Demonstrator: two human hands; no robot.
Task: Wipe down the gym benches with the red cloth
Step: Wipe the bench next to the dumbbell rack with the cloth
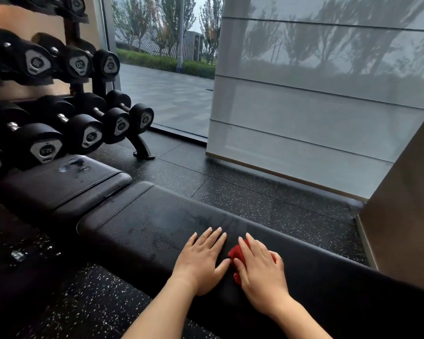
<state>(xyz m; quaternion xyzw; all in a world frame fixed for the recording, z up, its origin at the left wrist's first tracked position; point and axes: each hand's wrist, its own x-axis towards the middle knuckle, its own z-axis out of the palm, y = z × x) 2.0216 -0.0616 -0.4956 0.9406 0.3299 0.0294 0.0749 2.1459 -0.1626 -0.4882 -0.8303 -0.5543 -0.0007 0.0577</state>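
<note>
Right hand [260,267] lay flat, fingers straight, pressing crumpled red cloth [238,254] onto long black leather-look padded bench [145,231]. Cloth mostly hidden under palm. Left hand [202,260] flat, fingers spread, on pad just beside. Bench right end cut off. Number plates on black rubber dumbbells [91,135] unreadable.

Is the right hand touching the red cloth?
Touching. The head view shows the right hand lying flat on top of the red cloth, with red peeking out from under it.
</note>
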